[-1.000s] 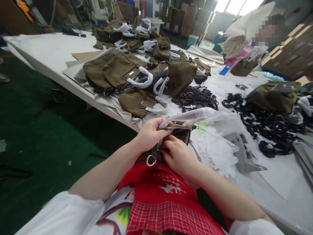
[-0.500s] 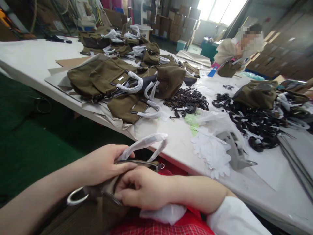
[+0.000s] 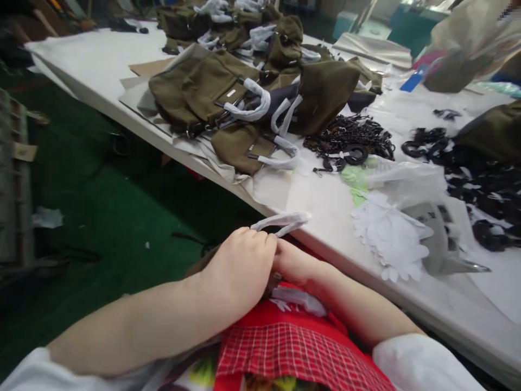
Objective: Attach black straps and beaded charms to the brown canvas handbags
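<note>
My left hand (image 3: 244, 266) is closed over the top edge of an olive-brown handbag (image 3: 200, 265), knuckles upward. Against it presses my right hand (image 3: 296, 262), closed at the same edge, with its fingertips tucked out of sight behind the left. Just past the knuckles, the bag's handles (image 3: 283, 220) stick out, wrapped in white film. Most of the bag's body is hidden by my hands and forearms. White wrapping (image 3: 299, 298) lies below my right wrist, over a red apron (image 3: 293, 342).
Olive handbags (image 3: 195, 87) with wrapped handles are heaped on the white table (image 3: 317, 201). Dark chains (image 3: 350, 136), coiled black straps (image 3: 488, 190) and a stack of white cut-outs (image 3: 388, 233) lie to the right. Across the table, a person in a pale sleeve (image 3: 472, 32) is partly visible.
My left hand has moved right and turned over the bag's top, beside my right hand. The zipper and metal ring are now covered. The view has tilted downward and shifted left.
</note>
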The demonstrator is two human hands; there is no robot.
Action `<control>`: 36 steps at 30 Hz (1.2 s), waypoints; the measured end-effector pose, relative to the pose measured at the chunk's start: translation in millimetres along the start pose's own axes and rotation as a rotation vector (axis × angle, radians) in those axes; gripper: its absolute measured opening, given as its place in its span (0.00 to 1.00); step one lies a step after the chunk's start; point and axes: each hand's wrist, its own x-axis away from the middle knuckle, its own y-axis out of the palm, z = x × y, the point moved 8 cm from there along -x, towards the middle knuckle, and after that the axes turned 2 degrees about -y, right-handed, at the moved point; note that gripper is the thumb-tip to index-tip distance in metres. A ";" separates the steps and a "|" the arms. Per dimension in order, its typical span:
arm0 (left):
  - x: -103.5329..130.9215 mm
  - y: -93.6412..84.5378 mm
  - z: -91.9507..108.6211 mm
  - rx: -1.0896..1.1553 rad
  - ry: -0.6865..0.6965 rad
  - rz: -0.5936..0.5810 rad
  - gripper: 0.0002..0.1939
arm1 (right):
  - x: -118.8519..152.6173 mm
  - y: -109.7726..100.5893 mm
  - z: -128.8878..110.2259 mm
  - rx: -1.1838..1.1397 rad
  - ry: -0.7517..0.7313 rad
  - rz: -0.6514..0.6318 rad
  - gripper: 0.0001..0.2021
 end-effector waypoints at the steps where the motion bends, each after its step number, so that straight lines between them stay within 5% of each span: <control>1: 1.2 4.7 -4.4 -0.002 -0.013 -0.012 0.15 | 4.7 -2.1 6.5 -0.107 0.061 -0.025 0.16; 5: 4.7 12.1 -16.0 0.070 0.022 -0.025 0.11 | 19.8 -16.0 26.6 -0.460 0.251 -0.035 0.19; 12: -3.4 28.9 -5.6 0.000 0.013 0.033 0.13 | 17.7 -30.0 20.8 -0.167 0.182 -0.046 0.17; 15: -1.7 30.4 -6.7 0.093 0.066 0.020 0.14 | 20.2 -48.8 -9.5 0.148 -0.030 0.093 0.14; 19: 4.5 -0.2 6.1 0.320 0.194 0.054 0.14 | 46.4 -84.3 -79.4 0.654 -0.466 0.538 0.09; 21: 3.8 -20.3 17.6 0.419 0.240 0.110 0.13 | 46.5 -81.1 -85.9 0.771 -0.520 0.466 0.13; 24: -8.9 -29.6 28.2 0.541 0.238 0.192 0.12 | 29.7 -61.9 -42.0 0.614 -0.408 0.059 0.15; 26: -26.7 -11.7 32.4 0.582 0.217 0.172 0.13 | 21.2 -57.4 8.5 0.386 -0.254 -0.084 0.19; 31: -80.1 65.9 47.3 0.629 0.151 0.022 0.13 | 25.4 -80.5 113.0 0.174 -0.071 0.051 0.16; 36: -119.1 97.0 63.8 0.771 0.097 -0.051 0.13 | 53.2 -118.0 141.5 0.229 -0.056 0.255 0.13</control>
